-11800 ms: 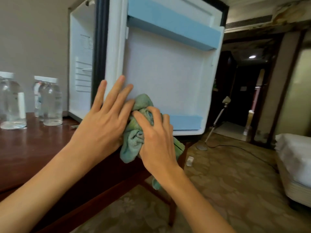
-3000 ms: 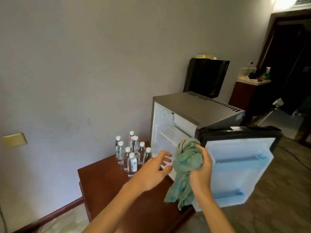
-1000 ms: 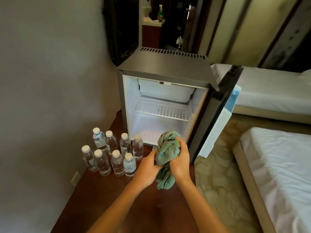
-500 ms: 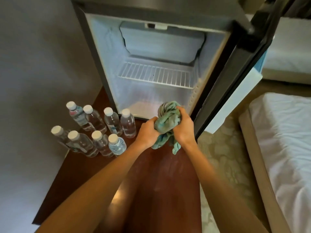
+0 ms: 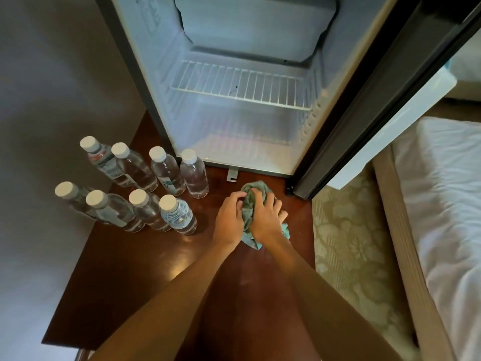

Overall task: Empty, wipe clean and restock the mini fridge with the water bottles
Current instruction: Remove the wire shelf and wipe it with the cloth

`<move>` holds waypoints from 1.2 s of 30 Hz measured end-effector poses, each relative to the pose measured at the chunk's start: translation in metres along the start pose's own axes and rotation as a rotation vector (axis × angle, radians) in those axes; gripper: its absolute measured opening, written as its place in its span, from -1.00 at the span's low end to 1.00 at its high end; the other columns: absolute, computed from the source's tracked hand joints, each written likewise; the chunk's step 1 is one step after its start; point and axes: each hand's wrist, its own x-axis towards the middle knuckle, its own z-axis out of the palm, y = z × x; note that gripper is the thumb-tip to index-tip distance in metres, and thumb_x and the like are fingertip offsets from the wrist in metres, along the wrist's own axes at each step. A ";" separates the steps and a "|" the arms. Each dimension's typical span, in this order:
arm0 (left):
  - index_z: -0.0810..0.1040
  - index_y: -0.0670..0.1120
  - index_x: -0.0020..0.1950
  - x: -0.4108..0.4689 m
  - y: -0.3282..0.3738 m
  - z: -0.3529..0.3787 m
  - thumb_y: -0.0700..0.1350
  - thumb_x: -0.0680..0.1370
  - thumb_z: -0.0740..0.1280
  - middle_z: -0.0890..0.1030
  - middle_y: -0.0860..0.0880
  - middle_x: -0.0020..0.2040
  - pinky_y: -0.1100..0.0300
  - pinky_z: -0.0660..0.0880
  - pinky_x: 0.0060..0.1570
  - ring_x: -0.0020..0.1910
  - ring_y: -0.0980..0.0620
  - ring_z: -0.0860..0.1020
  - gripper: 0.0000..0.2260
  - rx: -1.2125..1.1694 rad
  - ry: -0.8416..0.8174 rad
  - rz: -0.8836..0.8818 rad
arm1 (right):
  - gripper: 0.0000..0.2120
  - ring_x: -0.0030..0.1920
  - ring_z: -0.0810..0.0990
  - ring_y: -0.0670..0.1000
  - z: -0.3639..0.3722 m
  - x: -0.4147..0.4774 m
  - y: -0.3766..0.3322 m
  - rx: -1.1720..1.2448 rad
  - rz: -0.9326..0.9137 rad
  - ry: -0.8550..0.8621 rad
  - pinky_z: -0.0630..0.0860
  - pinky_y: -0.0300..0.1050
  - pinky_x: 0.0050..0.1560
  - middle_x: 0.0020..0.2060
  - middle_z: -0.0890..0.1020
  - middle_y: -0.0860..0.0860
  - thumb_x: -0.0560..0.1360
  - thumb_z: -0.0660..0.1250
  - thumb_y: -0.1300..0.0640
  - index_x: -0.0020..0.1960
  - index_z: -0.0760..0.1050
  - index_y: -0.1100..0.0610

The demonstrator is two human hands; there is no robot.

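Here, the left hand (image 5: 230,221) and right hand (image 5: 265,217) both clutch a bunched green cloth (image 5: 253,188) on the table (image 5: 169,269) just before the open fridge (image 5: 234,121); eight water bottles (image 5: 168,173) stand beside its front-left corner.

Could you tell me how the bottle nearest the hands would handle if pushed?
The bottle looks full, so probably heavy for its size. Tall, narrow and upright, it may tip if pushed. Clear plastic: likely flexes, not shatters.
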 end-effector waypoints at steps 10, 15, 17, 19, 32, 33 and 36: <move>0.56 -0.08 0.16 0.007 0.002 -0.040 -0.33 0.56 0.22 0.62 0.01 0.08 0.10 0.51 0.11 0.06 0.03 0.57 -0.74 0.174 0.046 0.262 | -0.15 0.56 -0.11 0.32 -0.076 -0.035 -0.019 -0.148 -0.169 -0.044 0.14 0.27 0.49 0.58 -0.11 0.18 0.55 0.35 0.24 0.61 -0.13 0.02; 0.59 -0.12 0.07 0.045 0.064 -0.063 -0.29 0.62 0.22 0.65 0.10 -0.12 0.28 0.54 -0.05 -0.20 0.20 0.61 -0.82 -0.072 0.077 0.168 | -0.45 0.47 0.19 0.22 -0.135 -0.016 -0.054 -0.031 -0.326 0.314 0.42 0.16 0.33 0.49 0.23 0.17 0.60 0.26 0.19 0.54 0.17 0.16; 0.60 -0.16 0.07 0.066 0.093 -0.072 -0.27 0.63 0.21 0.66 0.04 -0.14 0.05 0.60 -0.12 -0.27 0.07 0.64 -0.83 -0.345 0.087 0.021 | -0.48 0.41 0.28 0.26 -0.158 -0.001 -0.067 -0.092 -0.400 0.462 0.41 0.19 0.31 0.43 0.32 0.20 0.56 0.29 0.21 0.49 0.25 0.20; 0.57 -0.23 0.14 0.089 0.119 -0.083 -0.24 0.63 0.21 0.67 -0.09 -0.08 0.03 0.58 -0.23 -0.29 -0.05 0.65 -0.82 -0.549 0.102 -0.153 | -0.49 0.37 0.32 0.27 -0.177 0.015 -0.077 -0.170 -0.442 0.567 0.42 0.21 0.27 0.40 0.36 0.21 0.53 0.31 0.26 0.45 0.31 0.21; 0.55 -0.15 0.08 0.160 0.154 -0.107 -0.13 0.60 0.35 0.67 -0.03 -0.03 0.29 0.30 -0.59 -0.36 0.04 0.68 -0.89 -0.972 0.154 -0.514 | -0.23 0.54 0.10 0.31 -0.267 0.123 -0.117 -0.562 -0.353 0.802 0.09 0.13 0.52 0.55 0.07 0.32 0.57 0.30 0.15 0.59 -0.10 0.31; 0.56 -0.13 0.05 0.160 0.154 -0.105 -0.13 0.59 0.35 0.68 -0.01 -0.07 0.30 0.32 -0.56 -0.37 0.07 0.67 -0.91 -0.994 0.163 -0.535 | -0.22 0.53 0.12 0.30 -0.271 0.128 -0.121 -0.582 -0.336 0.803 0.07 0.13 0.54 0.54 0.10 0.31 0.57 0.31 0.14 0.58 -0.08 0.31; 0.58 -0.08 -0.01 0.164 0.151 -0.100 -0.10 0.58 0.37 0.69 0.00 -0.12 0.32 0.39 -0.50 -0.37 0.11 0.63 -0.93 -1.035 0.168 -0.572 | -0.18 0.53 0.13 0.29 -0.279 0.141 -0.131 -0.635 -0.303 0.815 0.04 0.16 0.56 0.53 0.14 0.28 0.53 0.37 0.14 0.58 -0.06 0.30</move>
